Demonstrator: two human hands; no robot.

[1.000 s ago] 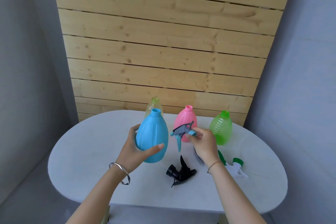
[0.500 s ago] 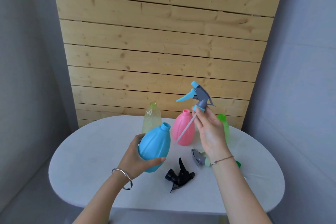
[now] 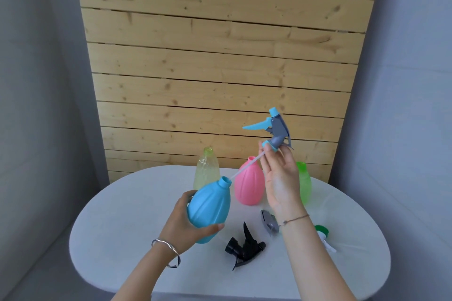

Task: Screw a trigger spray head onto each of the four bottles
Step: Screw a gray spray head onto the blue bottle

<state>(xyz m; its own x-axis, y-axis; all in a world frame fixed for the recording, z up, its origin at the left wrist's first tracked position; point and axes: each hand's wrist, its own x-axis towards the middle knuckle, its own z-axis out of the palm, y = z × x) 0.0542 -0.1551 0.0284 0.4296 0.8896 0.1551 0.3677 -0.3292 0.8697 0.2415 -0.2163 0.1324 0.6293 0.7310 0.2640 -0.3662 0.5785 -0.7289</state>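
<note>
Fingers (image 3: pixel 267 154) of the right hand (image 3: pixel 281 183) pinch the collar of the blue-and-grey spray head (image 3: pixel 277 131), held high above the surface (image 3: pixel 137 203); its thin dip tube (image 3: pixel 244 168) slants down with its tip at the open mouth of the blue bottle (image 3: pixel 209 205). The left hand (image 3: pixel 186 225) is wrapped around that bottle, lifting it tilted over the near middle of the surface. Along the far edge stand a clear yellowish bottle (image 3: pixel 206 168), a pink bottle (image 3: pixel 249 186) and a green bottle (image 3: pixel 304 186), all uncapped. A black spray head (image 3: pixel 244 247) lies near the front edge, a grey one (image 3: pixel 269 222) beside the right wrist, and a green-and-white one (image 3: pixel 324 237) toward the right end.
</note>
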